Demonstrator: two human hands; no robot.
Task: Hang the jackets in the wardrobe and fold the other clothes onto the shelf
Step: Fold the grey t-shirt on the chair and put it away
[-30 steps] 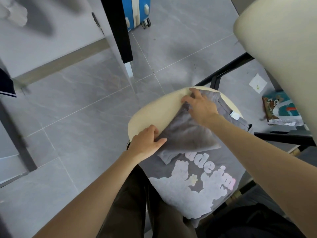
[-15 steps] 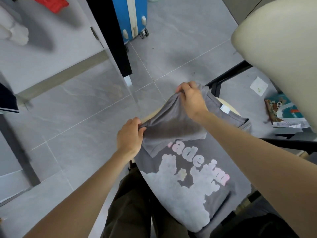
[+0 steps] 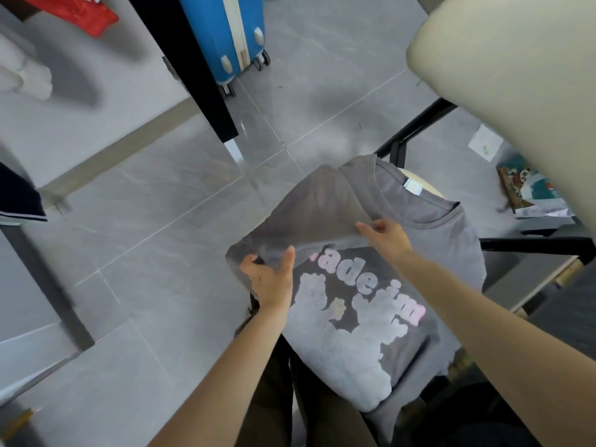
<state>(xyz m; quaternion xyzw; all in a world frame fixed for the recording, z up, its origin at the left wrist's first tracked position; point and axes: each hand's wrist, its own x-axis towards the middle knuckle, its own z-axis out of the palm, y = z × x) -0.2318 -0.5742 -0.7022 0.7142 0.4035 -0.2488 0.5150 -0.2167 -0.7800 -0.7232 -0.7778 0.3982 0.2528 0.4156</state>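
1. The grey T-shirt [image 3: 442,253] lies print-up before the person, seemingly over a cream stool [image 3: 433,189].
2. The left hand [image 3: 271,280] grips the lower corner of the folded-over sleeve side.
3. The right hand [image 3: 385,235] pinches that flap's edge below the collar.

Clock read from the Grey T-shirt [image 3: 445,253], draped at centre over the Seat [image 3: 427,184].
- Floor [image 3: 154,253]: bare grey tile, 8 to 11 o'clock; widest free passage.
- Black panel [image 3: 196,79]: 11 o'clock, upright on the floor, closes that side.
- Blue suitcase [image 3: 225,33]: 12 o'clock, just behind the panel.
- Chair back [image 3: 516,75]: 1 to 3 o'clock, close to the camera, blocks the upper right.
- Black frame bars [image 3: 416,124]: 1 and 3 o'clock, beside the seat.
- Dark post [image 3: 48,285]: 9 o'clock, well apart.
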